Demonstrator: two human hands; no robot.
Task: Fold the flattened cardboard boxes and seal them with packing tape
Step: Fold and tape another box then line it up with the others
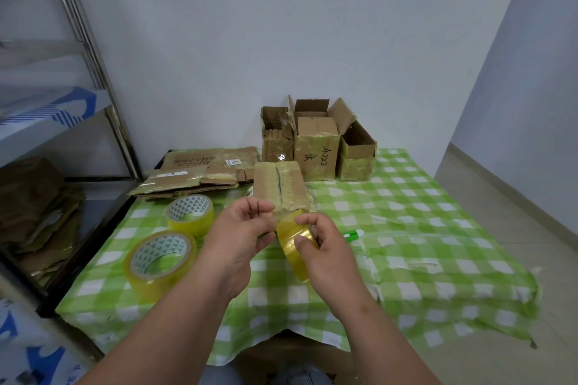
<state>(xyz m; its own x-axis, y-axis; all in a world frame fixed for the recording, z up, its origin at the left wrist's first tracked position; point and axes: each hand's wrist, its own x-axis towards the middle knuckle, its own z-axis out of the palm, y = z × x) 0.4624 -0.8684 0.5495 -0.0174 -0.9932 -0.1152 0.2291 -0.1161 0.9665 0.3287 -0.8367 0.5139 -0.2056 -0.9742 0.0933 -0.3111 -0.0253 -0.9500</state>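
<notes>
Cardboard, at frame centre: I see the small folded box (279, 186) resting on the green-checked counter (406, 228), its top flaps closed with the middle seam showing dark. My right hand (322, 247) grips a roll of clear yellowish packing tape (292, 245), thumb on its outer face; my left hand (244, 228) pinches what looks like the free tape end against the box's near edge. I judge this box folded and its sealing only just starting. Three erected boxes (317, 147) stand behind it, upper centre, glossy with tape but with top flaps open. A stack of flattened boxes (194, 175) lies at centre left, apparently unfolded work remaining. Two spare tape rolls (175, 237) sit lower left; a green-and-white tool (355, 233) lies right of my hands.
</notes>
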